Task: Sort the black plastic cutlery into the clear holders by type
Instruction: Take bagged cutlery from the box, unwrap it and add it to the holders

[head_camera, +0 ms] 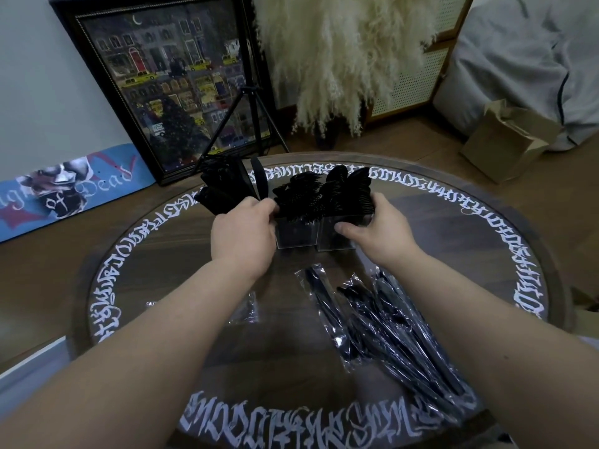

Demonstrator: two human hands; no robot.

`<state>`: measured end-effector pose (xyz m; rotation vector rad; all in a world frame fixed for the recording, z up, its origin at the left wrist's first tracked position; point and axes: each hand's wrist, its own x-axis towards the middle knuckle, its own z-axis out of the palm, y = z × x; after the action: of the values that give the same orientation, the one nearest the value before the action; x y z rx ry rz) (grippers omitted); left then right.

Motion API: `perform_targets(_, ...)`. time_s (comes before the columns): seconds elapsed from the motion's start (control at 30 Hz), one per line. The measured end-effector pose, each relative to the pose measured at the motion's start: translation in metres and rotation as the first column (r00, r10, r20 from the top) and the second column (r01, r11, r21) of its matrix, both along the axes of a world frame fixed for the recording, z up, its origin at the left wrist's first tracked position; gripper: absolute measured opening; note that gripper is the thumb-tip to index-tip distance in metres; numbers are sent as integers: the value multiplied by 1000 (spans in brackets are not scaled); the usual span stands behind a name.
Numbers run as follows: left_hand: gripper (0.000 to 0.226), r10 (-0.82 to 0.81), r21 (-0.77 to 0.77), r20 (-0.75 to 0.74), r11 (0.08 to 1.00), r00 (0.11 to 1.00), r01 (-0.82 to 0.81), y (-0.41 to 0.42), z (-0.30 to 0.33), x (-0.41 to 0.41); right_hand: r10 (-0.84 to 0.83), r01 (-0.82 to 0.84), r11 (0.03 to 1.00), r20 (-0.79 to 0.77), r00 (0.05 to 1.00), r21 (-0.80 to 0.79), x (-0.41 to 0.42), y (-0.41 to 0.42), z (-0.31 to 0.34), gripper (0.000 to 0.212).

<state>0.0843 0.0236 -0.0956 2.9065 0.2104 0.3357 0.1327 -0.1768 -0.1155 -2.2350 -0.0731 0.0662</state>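
The clear holders stand side by side at the far middle of the round desk, and they are full of black cutlery. The middle holder has forks sticking up, and the holder to its right has spoons. Left of the forks are more black pieces that look like knives, but my hand hides the holder under them, so I cannot tell how they stand. My left hand is on the left side of the holders with its fingers curled, and it seems to pinch a black piece near the forks. My right hand holds the spoon holder, with the thumb on its front and the fingers round its right side. Nearer to me than the holders, a heap of shiny clear wrappers with more black cutlery inside lies on the desk. One small wrapper lies to the left of that heap, partly under my arm. White fancy letters run all round the edge of the desk. Behind the holders, on the floor, a framed picture leans on the wall, with a skateboard deck to its left and fluffy pale grass to its right. A brown cardboard box sits further right.
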Motion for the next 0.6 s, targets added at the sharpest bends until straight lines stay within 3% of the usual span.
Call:
perform_targets(0.33, 27, -73, 15, -130, 997, 989, 76, 1, 8, -32, 18, -18, 1000, -32, 999, -7, -39, -6, 4, 64)
perform_targets(0.5, 25, -89, 6, -89, 996, 992, 89, 0, 13, -41, 7, -7, 1000, -41, 999, -1, -46, -4, 5, 70)
perform_targets(0.6, 32, -76, -15, -23, 997, 997, 76, -2, 16, -51, 4, -9, 995, -57, 998, -99, -51, -8, 8, 83)
